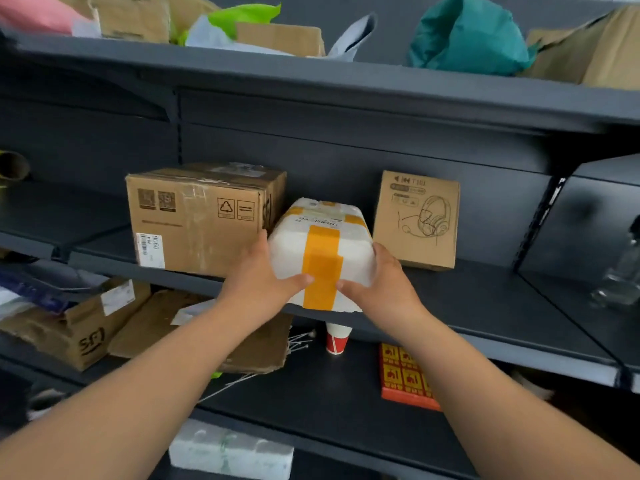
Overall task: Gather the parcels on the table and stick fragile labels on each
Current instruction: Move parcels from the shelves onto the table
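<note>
A white foam parcel (323, 244) crossed with orange tape sits at the front edge of the middle dark shelf (485, 306). My left hand (259, 275) grips its left side and my right hand (384, 282) grips its right side, both thumbs lying on its front face. A large brown cardboard box (204, 216) stands to its left, close beside it. A flat brown headphone box (417, 220) leans upright to its right. A red and yellow sheet of labels (403, 379) lies on the shelf below, partly hidden by my right forearm.
A red and white paper cup (336, 339), a torn SF carton (79, 327), flattened cardboard (194, 334) and thin metal pins share the lower shelf. The top shelf holds boxes and a teal bag (467, 36). A white foam block (228, 452) lies at the bottom.
</note>
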